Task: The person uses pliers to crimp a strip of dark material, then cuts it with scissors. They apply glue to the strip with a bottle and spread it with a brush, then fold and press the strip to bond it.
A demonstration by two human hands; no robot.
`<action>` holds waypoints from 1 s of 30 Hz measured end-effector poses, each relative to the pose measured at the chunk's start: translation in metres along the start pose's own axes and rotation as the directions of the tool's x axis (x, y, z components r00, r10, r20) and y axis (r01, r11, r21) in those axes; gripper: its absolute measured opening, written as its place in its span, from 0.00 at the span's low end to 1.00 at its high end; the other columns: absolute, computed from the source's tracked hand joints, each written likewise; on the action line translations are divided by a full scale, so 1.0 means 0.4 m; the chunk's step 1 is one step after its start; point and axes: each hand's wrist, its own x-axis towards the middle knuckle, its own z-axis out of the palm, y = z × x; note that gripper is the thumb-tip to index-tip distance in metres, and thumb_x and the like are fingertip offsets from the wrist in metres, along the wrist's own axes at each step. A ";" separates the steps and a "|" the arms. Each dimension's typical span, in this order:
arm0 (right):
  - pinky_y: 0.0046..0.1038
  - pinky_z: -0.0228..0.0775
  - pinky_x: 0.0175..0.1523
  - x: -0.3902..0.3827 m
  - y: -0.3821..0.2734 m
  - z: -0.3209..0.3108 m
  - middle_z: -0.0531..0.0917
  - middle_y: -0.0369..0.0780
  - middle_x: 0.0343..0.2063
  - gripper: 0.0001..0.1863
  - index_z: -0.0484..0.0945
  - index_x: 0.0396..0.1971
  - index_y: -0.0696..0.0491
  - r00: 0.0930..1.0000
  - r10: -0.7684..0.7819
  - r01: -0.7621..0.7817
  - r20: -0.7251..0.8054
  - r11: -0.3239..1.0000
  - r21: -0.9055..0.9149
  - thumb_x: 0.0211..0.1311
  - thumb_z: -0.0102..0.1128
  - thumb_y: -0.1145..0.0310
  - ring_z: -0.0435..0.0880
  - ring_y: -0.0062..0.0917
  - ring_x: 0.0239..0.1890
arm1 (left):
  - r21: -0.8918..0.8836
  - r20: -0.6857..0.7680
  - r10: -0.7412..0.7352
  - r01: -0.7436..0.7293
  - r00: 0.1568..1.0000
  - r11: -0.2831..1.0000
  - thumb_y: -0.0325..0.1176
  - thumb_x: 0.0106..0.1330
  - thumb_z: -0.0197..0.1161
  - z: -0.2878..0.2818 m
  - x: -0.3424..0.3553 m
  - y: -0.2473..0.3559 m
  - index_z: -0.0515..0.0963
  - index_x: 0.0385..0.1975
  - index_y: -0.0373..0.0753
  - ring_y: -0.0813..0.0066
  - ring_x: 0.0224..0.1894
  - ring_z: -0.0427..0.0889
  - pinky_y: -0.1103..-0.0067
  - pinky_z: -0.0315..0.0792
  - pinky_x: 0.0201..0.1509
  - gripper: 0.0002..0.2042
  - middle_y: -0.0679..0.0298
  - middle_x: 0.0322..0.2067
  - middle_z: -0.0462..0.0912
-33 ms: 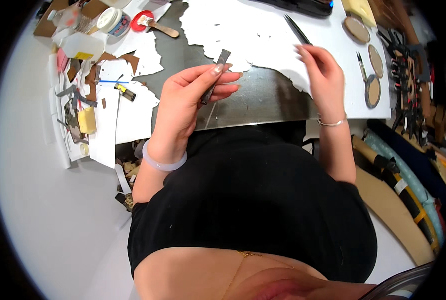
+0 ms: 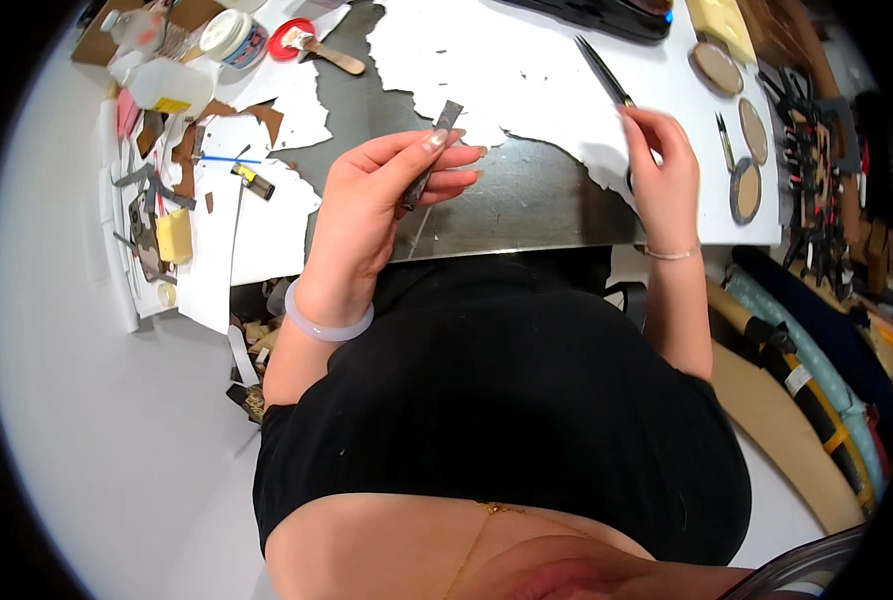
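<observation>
My left hand point(image 2: 366, 190) is raised over the table's near edge. Its thumb and fingers pinch a narrow dark grey strip point(image 2: 446, 118), which sticks out above and below the grip at a slant. On the right, my right hand point(image 2: 663, 165) has its fingers curled at the pivot of black scissors point(image 2: 598, 68). Their long pointed blades aim away from me over white paper. The hand covers most of the handles, and whether the scissors are lifted off the surface cannot be told.
Torn white paper point(image 2: 466, 60) lies on the dark tabletop point(image 2: 506, 190). Leftward are a white tub point(image 2: 231, 38), a red lid with a wooden stick point(image 2: 336, 58), brown scraps and a yellow block point(image 2: 173, 236). Oval pieces point(image 2: 745, 190) and a thin tool point(image 2: 724, 140) lie right.
My right hand has shifted a little right and nearer to me, its fingers now at the scissors' pivot. The left hand and the strip stay put. The view has shifted slightly.
</observation>
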 end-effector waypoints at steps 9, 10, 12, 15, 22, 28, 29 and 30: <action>0.32 0.77 0.54 -0.093 0.164 -0.065 0.81 0.46 0.47 0.22 0.78 0.55 0.60 0.990 0.076 -0.013 0.116 0.883 -0.470 0.62 0.70 0.70 0.83 0.34 0.47 | 0.035 -0.011 0.069 -0.068 0.998 0.997 0.34 0.76 0.60 -0.057 0.006 -0.011 0.84 0.47 0.32 0.68 0.42 0.90 0.76 0.83 0.50 0.12 0.50 0.44 0.89; 0.32 0.77 0.54 -0.078 0.173 -0.067 0.81 0.47 0.47 0.22 0.79 0.54 0.60 0.981 0.159 -0.097 0.110 0.897 -0.432 0.62 0.71 0.70 0.83 0.34 0.47 | 0.061 0.002 0.089 -0.089 0.996 0.994 0.34 0.76 0.60 -0.055 0.003 -0.009 0.84 0.46 0.33 0.67 0.43 0.90 0.76 0.83 0.51 0.11 0.50 0.45 0.89; 0.28 0.77 0.51 -0.048 0.197 -0.087 0.84 0.42 0.41 0.19 0.80 0.51 0.63 0.935 0.282 -0.205 0.215 0.924 -0.322 0.64 0.69 0.70 0.83 0.26 0.40 | 0.104 0.030 0.133 -0.136 0.991 0.985 0.33 0.76 0.60 -0.056 -0.005 -0.003 0.84 0.43 0.34 0.67 0.44 0.90 0.75 0.82 0.53 0.10 0.50 0.46 0.89; 0.20 0.74 0.46 0.007 0.172 -0.143 0.85 0.35 0.33 0.14 0.81 0.48 0.63 0.758 0.442 -0.523 0.480 0.851 0.042 0.68 0.63 0.69 0.81 0.17 0.35 | 0.013 0.085 0.188 -0.190 0.978 0.982 0.33 0.76 0.60 -0.080 -0.026 0.003 0.82 0.36 0.36 0.64 0.49 0.89 0.73 0.82 0.56 0.09 0.46 0.50 0.87; 0.16 0.67 0.24 -0.100 -0.090 -0.125 0.77 0.35 0.23 0.30 0.72 0.47 0.58 0.674 0.055 -0.640 0.736 0.540 0.546 0.62 0.73 0.48 0.73 0.15 0.17 | -0.036 0.140 0.260 -0.257 0.956 0.966 0.34 0.75 0.60 -0.086 -0.047 0.023 0.77 0.28 0.39 0.50 0.58 0.85 0.69 0.82 0.59 0.11 0.37 0.57 0.80; 0.13 0.61 0.27 -0.109 -0.128 -0.088 0.74 0.31 0.26 0.47 0.68 0.47 0.55 0.534 -0.105 -0.663 0.839 0.564 0.492 0.39 0.84 0.36 0.72 0.11 0.24 | -0.098 0.195 0.323 -0.310 0.926 0.946 0.28 0.72 0.64 -0.088 -0.049 0.030 0.82 0.37 0.32 0.58 0.54 0.87 0.71 0.82 0.59 0.06 0.43 0.52 0.85; 0.13 0.61 0.28 -0.110 -0.128 -0.088 0.74 0.31 0.26 0.47 0.68 0.47 0.55 0.525 -0.121 -0.651 0.843 0.580 0.489 0.39 0.85 0.37 0.72 0.11 0.25 | -0.032 0.189 0.321 -0.321 0.928 0.947 0.29 0.72 0.64 -0.085 -0.052 0.035 0.80 0.34 0.34 0.56 0.54 0.87 0.69 0.82 0.57 0.06 0.41 0.52 0.85; 0.13 0.61 0.29 -0.109 -0.128 -0.088 0.74 0.31 0.26 0.47 0.68 0.47 0.55 0.515 -0.137 -0.639 0.846 0.597 0.485 0.38 0.86 0.39 0.72 0.11 0.25 | 0.034 0.182 0.319 -0.330 0.930 0.943 0.30 0.73 0.63 -0.081 -0.056 0.044 0.79 0.32 0.37 0.54 0.53 0.88 0.68 0.83 0.56 0.07 0.39 0.51 0.85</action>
